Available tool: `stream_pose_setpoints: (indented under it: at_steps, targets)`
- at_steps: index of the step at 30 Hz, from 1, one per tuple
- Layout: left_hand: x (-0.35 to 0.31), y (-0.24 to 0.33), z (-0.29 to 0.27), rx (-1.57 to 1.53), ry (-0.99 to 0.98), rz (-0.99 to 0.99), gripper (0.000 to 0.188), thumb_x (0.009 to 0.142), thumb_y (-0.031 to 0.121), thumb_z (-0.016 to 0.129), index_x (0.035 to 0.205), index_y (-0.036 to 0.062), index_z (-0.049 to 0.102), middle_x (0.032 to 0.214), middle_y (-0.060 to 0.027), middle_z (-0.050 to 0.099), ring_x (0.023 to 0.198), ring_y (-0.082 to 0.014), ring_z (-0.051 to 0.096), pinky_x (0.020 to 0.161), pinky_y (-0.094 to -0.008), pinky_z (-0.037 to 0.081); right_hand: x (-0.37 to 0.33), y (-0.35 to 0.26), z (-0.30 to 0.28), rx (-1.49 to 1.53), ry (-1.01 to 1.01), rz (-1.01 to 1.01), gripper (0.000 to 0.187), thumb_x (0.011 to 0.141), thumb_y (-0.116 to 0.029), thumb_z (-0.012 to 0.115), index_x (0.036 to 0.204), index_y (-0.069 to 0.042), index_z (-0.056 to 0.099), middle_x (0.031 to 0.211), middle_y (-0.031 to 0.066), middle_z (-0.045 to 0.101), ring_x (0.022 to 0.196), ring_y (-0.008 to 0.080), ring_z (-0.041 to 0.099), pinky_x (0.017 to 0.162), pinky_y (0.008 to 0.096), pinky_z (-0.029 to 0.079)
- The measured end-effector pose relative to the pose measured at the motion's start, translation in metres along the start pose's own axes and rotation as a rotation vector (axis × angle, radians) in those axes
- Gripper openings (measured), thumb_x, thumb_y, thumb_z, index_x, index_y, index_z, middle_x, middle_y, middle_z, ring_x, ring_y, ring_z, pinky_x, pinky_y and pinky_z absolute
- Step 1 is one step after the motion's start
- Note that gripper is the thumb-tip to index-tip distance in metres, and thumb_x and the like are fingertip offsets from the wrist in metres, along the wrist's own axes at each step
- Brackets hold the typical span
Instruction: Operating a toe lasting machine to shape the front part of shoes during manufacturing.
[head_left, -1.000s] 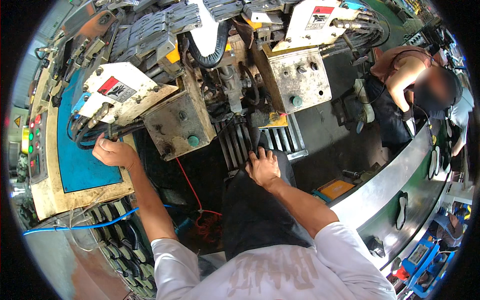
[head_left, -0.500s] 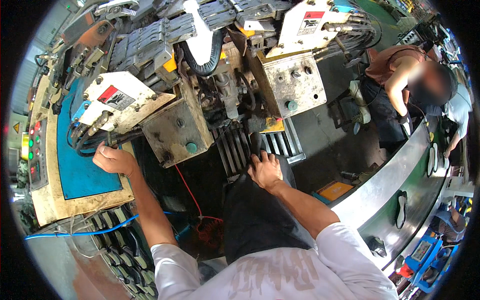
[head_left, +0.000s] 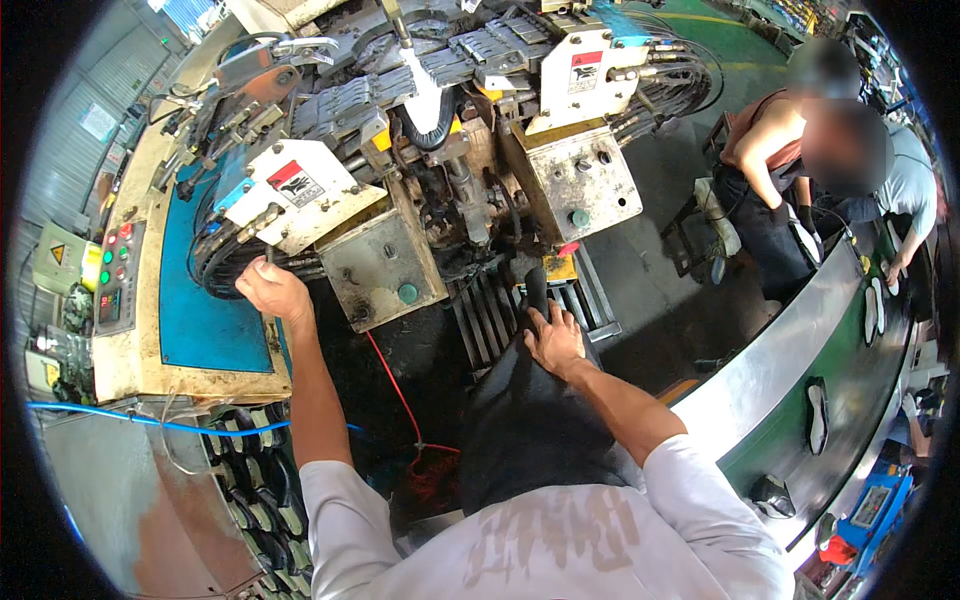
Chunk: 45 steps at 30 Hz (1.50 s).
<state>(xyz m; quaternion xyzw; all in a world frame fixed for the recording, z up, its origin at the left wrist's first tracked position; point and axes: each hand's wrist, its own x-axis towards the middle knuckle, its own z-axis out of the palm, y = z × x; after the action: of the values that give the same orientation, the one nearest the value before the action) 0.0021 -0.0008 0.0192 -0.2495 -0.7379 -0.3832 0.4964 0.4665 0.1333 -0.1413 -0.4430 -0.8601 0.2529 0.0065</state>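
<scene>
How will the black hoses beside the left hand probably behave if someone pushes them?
The black hoses would probably flex but spring back, since they hold smooth loops. One may drag its neighbours, as they are bunched. They seem unlikely to roll away, appearing attached near the white machine plate.

Machine point(head_left: 385, 268): left plate point(head_left: 320, 218) bears tilted red-and-white warning label point(head_left: 293, 185) with black hand pictogram point(head_left: 297, 188); right plate point(head_left: 557, 98) bears similar label point(head_left: 585, 72), red strip on top. Control panel point(head_left: 120, 272): display point(head_left: 104, 300), red-lit digits, blurred. Pale box point(head_left: 40, 270): yellow triangle sign point(head_left: 57, 252), black symbol inside. White shirt point(head_left: 400, 545): large brown lettering point(head_left: 555, 540), broken up, not clearly legible. Wall point(head_left: 60, 185): pale sheet point(head_left: 98, 122), any text too small. Blue case point(head_left: 882, 478), lower right: pale panel point(head_left: 872, 507), markings too small.
</scene>
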Motion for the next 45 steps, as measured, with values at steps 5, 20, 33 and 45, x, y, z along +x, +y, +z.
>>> stream_pose_setpoints:
  at_steps: [5, 20, 33, 45]
  targets:
    - [0.0, 0.004, 0.006, 0.006, 0.004, -0.017, 0.021, 0.103, 0.02, 0.056, 0.104, 0.0051, 0.071, 0.098, -0.0181, 0.06, 0.087, -0.0415, 0.061, 0.077, -0.0534, 0.05, -0.018, 0.007, 0.007, 0.099, 0.127, -0.013, 0.057, 0.102, -0.04, 0.065, 0.153, -0.017, 0.059, 0.164, 0.0251, 0.043, 0.147, 0.049, 0.044, 0.12, 0.0592, 0.041]
    - [-0.023, -0.054, -0.066, -0.481, -0.677, -0.982, 0.056, 0.106, 0.041, 0.068, 0.143, 0.0003, 0.061, 0.117, -0.0138, 0.075, 0.105, -0.022, 0.071, 0.095, -0.0388, 0.053, -0.059, 0.01, 0.01, -0.055, 0.235, -0.189, 0.064, 0.098, -0.027, 0.068, 0.154, -0.001, 0.052, 0.168, 0.0256, 0.038, 0.158, 0.0416, 0.033, 0.13, 0.0508, 0.029]
    - [-0.025, 0.248, 0.03, -1.338, -1.285, -1.27, 0.078, 0.108, 0.065, 0.054, 0.157, 0.0039, 0.05, 0.152, -0.0176, 0.063, 0.134, -0.0317, 0.063, 0.122, -0.0518, 0.042, -0.049, 0.024, 0.004, 0.006, 0.226, -0.127, 0.062, 0.097, -0.028, 0.068, 0.153, -0.004, 0.057, 0.168, 0.0222, 0.04, 0.158, 0.0387, 0.034, 0.129, 0.0518, 0.03]
    - [-0.018, 0.266, -0.043, -1.113, -1.055, -0.508, 0.081, 0.103, 0.021, 0.073, 0.171, 0.0077, 0.029, 0.165, -0.0177, 0.047, 0.143, -0.029, 0.055, 0.119, -0.0428, 0.046, -0.051, 0.034, -0.007, 0.134, 0.241, -0.129, 0.058, 0.096, -0.03, 0.07, 0.148, -0.006, 0.061, 0.164, 0.0205, 0.045, 0.153, 0.0387, 0.039, 0.124, 0.0517, 0.036]
